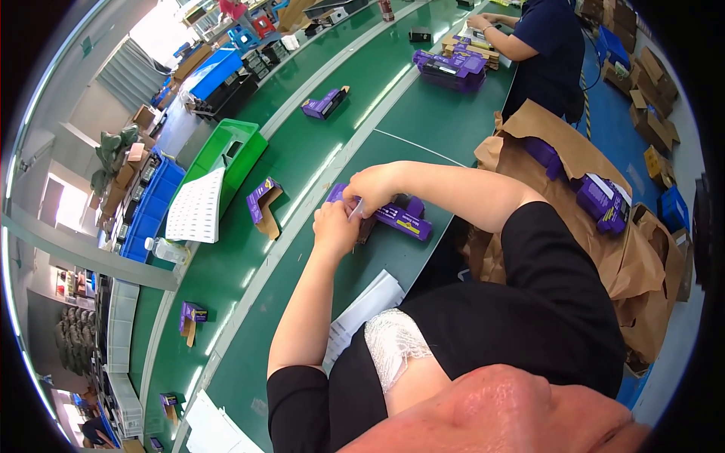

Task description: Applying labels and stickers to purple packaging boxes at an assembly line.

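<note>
My left hand and my right hand meet over the green worktable, fingers closed and fingertips nearly touching. Between them shows a small pale, thin piece, too small to name; my right fingers seem to pinch it. What the left fingers hold is hidden. Right beside and partly beneath my hands lie purple printed cartons with dark openings. A bit of purple carton also peeks out behind my hands. White printed sheets lie on the table between my left forearm and my body.
Open purple cartons stand spaced along the green conveyor. Beyond it sits a green tray with a printed sheet. A brown paper-lined bin holds purple cartons at my right. A co-worker handles cartons farther up.
</note>
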Demonstrator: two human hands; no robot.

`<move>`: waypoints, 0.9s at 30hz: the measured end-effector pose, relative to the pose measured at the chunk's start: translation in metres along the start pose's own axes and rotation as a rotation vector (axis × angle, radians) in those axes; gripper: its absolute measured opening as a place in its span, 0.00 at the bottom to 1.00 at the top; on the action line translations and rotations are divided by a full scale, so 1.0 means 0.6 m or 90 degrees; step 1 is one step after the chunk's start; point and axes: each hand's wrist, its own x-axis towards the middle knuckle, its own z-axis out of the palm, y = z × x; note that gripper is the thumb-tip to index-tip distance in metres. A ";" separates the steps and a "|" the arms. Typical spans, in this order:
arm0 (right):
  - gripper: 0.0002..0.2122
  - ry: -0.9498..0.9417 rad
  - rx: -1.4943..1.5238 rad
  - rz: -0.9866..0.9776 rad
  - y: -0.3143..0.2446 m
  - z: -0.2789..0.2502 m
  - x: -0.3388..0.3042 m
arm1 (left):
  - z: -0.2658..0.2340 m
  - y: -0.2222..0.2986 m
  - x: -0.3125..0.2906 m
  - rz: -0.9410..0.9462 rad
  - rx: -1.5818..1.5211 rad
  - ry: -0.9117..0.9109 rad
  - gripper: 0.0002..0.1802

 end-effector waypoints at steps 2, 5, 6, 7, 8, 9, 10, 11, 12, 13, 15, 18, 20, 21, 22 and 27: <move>0.06 0.009 -0.029 0.016 -0.006 -0.005 -0.007 | 0.004 -0.004 0.001 0.011 -0.020 -0.002 0.14; 0.07 0.016 -0.061 0.030 -0.008 -0.005 -0.006 | 0.007 -0.011 0.003 0.020 -0.043 -0.001 0.14; 0.07 0.037 -0.098 0.004 -0.003 0.000 -0.001 | 0.007 -0.012 0.006 0.025 -0.052 -0.003 0.14; 0.07 0.058 -0.135 -0.023 0.001 0.003 0.004 | 0.006 -0.012 0.009 0.029 -0.061 -0.005 0.13; 0.07 0.080 -0.173 -0.049 0.004 0.006 0.008 | 0.005 -0.013 0.012 0.033 -0.071 -0.007 0.13; 0.06 0.101 -0.210 -0.076 0.007 0.009 0.011 | 0.003 -0.015 0.012 0.038 -0.081 -0.008 0.12; 0.06 0.099 -0.211 -0.078 0.006 0.008 0.012 | 0.002 -0.018 0.011 0.035 -0.082 -0.008 0.12; 0.06 0.076 -0.122 -0.051 0.005 0.006 0.012 | 0.000 -0.020 0.010 0.031 -0.095 -0.021 0.11; 0.05 0.052 -0.033 -0.023 0.004 0.005 0.012 | -0.003 -0.022 0.009 0.026 -0.107 -0.034 0.11; 0.04 0.028 0.055 0.005 0.002 0.003 0.012 | -0.005 -0.024 0.008 0.022 -0.120 -0.047 0.10; 0.04 0.004 0.142 0.033 0.002 0.004 0.012 | -0.003 -0.028 0.006 0.019 -0.134 -0.059 0.09; 0.04 0.050 0.259 0.071 0.003 0.022 0.012 | 0.027 -0.042 -0.004 0.087 -0.129 0.087 0.07; 0.04 0.064 0.298 0.085 0.002 0.025 0.011 | 0.042 -0.045 -0.010 0.109 -0.128 0.135 0.06; 0.04 0.054 0.307 0.096 -0.001 0.026 0.011 | 0.048 -0.044 -0.015 0.149 -0.119 0.186 0.06; 0.04 0.043 0.315 0.108 -0.004 0.025 0.012 | 0.054 -0.044 -0.020 0.189 -0.109 0.237 0.05; 0.05 0.032 0.324 0.128 0.001 0.045 0.024 | 0.051 -0.067 -0.041 0.331 -0.127 0.299 0.04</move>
